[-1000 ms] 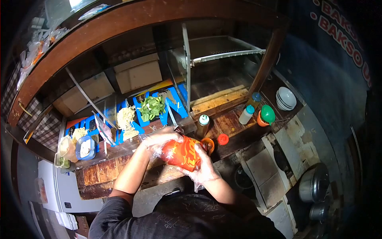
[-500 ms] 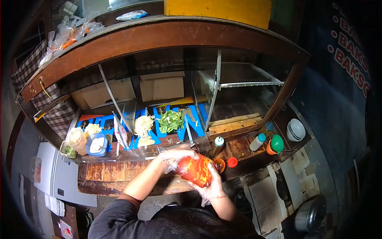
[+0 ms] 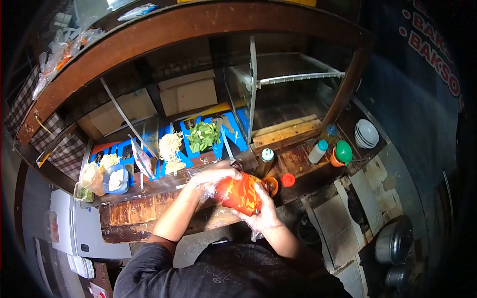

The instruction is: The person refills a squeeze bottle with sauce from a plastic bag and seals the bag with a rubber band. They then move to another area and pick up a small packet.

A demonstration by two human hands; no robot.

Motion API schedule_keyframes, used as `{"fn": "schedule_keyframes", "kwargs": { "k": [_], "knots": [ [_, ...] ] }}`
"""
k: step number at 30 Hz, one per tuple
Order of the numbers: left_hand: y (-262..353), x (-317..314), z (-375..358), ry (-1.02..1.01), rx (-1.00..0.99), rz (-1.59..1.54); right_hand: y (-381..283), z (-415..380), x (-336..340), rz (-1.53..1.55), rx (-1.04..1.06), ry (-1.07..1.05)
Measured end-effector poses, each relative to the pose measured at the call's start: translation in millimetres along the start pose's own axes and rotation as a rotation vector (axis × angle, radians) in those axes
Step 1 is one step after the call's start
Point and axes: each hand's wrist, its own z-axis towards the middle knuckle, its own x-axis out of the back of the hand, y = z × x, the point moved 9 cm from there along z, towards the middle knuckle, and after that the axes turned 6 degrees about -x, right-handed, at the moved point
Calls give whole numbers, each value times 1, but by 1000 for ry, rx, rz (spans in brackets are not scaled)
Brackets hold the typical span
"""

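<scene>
Both hands wear clear plastic gloves and hold a red pouch with yellow lettering (image 3: 236,192) in front of my chest, over the counter's front edge. My left hand (image 3: 211,178) is closed around its upper left end. Around the lower right side wrap the fingers of my right hand (image 3: 265,211). A small dark piece shows by my left fingertips; I cannot make out what it is. Just beyond the right hand stand an orange container (image 3: 271,184), partly hidden, and a red-capped bottle (image 3: 288,180). Behind them is a dark bottle with a pale green top (image 3: 266,161).
Noodles (image 3: 170,149) and chopped greens (image 3: 203,137) lie on a blue sheet inside the wooden stall. Tubs, one a blue container (image 3: 116,179), stand left. A white bottle (image 3: 318,151), a green funnel-like piece (image 3: 343,151) and stacked bowls (image 3: 366,134) are right. Metal pots (image 3: 395,242) sit lower right.
The view has shifted and tilted slightly, so the stall appears higher and further left. Both hands still grip the red pouch, which is turned a little differently.
</scene>
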Motion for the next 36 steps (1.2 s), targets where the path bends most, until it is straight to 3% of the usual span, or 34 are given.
{"fn": "schedule_keyframes", "kwargs": {
  "k": [17,36],
  "knots": [
    [47,-15,-24,96,60,40,-1,2,-9,77,-25,-28],
    [23,0,-9,102,32,63,-2,0,-12,95,-12,-44]
  ]
}}
